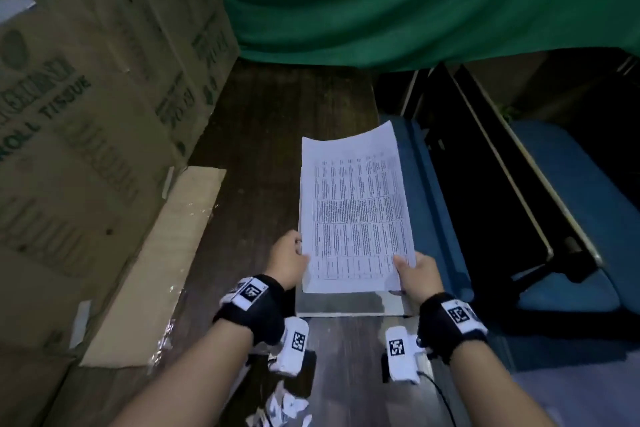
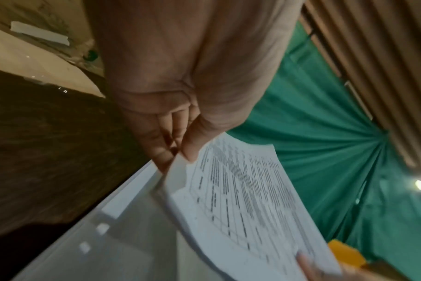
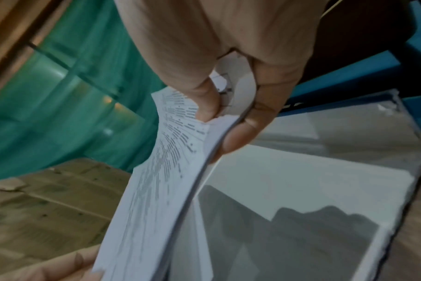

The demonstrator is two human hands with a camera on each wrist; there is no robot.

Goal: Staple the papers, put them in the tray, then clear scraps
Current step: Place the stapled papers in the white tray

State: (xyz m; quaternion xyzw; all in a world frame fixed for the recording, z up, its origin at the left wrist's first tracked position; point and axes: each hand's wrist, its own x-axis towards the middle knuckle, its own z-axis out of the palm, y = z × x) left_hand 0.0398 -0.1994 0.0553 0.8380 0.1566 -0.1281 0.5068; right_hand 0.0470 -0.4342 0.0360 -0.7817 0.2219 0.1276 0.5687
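Note:
A stack of printed papers (image 1: 356, 211) (image 2: 243, 197) (image 3: 161, 182) hangs just above a clear tray (image 1: 346, 305) (image 2: 123, 232) (image 3: 308, 192) on the dark wooden table. My left hand (image 1: 287, 262) (image 2: 178, 152) pinches the stack's near left edge, thumb on top. At the near right corner my right hand (image 1: 417, 270) (image 3: 228, 121) pinches the papers between thumb and fingers. Crumpled white paper scraps (image 1: 282, 407) lie on the table near me, between my forearms. No stapler shows in any view.
Tall cardboard boxes (image 1: 86, 97) and a flat cardboard sheet (image 1: 162, 263) line the left side. A green curtain (image 1: 415, 0) hangs at the back. Blue chairs (image 1: 571, 218) stand right of the table edge. Something yellow (image 2: 346, 252) shows past the papers.

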